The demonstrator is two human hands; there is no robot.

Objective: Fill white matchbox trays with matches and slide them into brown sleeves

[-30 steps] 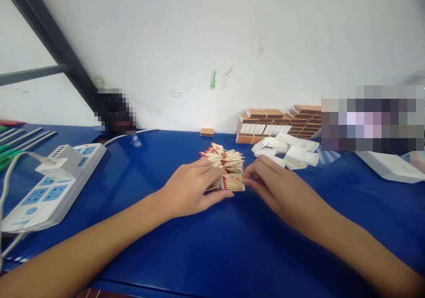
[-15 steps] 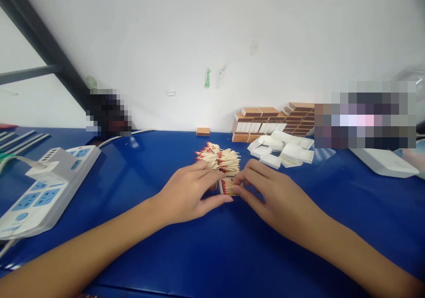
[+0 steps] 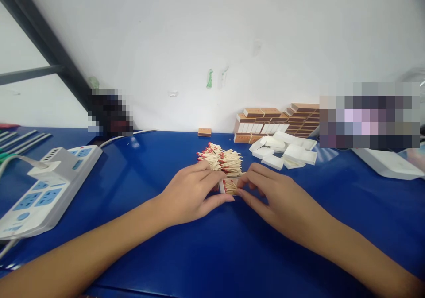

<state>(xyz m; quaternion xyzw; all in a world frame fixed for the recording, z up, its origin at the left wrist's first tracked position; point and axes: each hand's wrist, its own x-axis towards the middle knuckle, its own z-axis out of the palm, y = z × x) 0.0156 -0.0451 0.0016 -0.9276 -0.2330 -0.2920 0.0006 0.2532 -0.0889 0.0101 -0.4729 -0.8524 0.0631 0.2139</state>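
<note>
A small white tray of red-tipped matches [image 3: 229, 186] lies on the blue table [image 3: 212, 249], pinched between both my hands. My left hand [image 3: 191, 194] grips its left end with thumb below and fingers curled over the top. My right hand [image 3: 277, 198] holds its right end, fingers bent round it. Just behind the tray sits a loose pile of red-tipped matches [image 3: 221, 160].
Several empty white inner trays [image 3: 285, 152] lie right of the pile, with stacked brown matchboxes [image 3: 279, 120] against the wall and one lone box [image 3: 204, 132]. A white power strip [image 3: 46, 187] with a cable sits at the left. A white flat object [image 3: 387, 164] is far right.
My right hand has closed in on the tray, so both hands now pinch it together. The tray has shifted slightly left and nearer.
</note>
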